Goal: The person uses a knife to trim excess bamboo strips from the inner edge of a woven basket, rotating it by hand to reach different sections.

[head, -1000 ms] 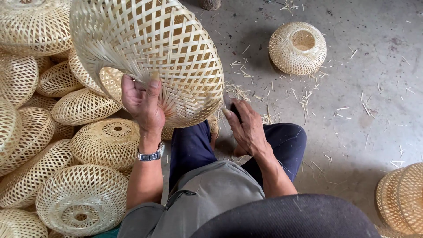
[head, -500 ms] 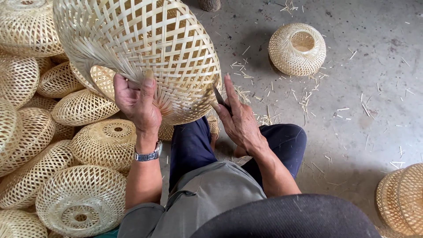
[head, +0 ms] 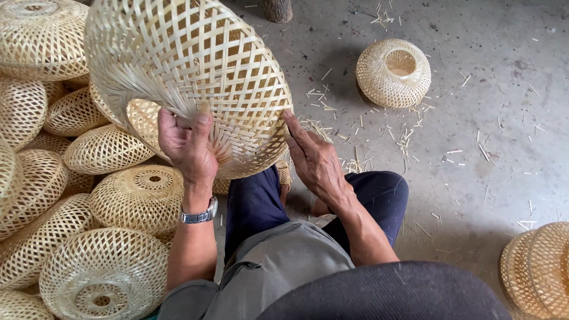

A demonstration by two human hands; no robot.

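A large open-weave bamboo basket (head: 189,71) is held up over my knees, its loose strip ends gathered near the bottom rim. My left hand (head: 186,145) grips that rim from below, thumb up on the gathered strips, a metal watch on the wrist. My right hand (head: 314,160) presses flat against the basket's right side, fingers pointing up along the weave. I cannot tell whether it holds a small tool.
Several finished woven baskets (head: 106,151) are piled at the left. One round basket (head: 394,71) stands alone on the concrete floor at the upper right, with bamboo scraps (head: 403,139) scattered around. More woven pieces (head: 539,266) lie at the lower right edge.
The basket has been lifted and turned slightly leftward. My right hand rose from my knee to the basket's side. My left hand kept its grip on the rim.
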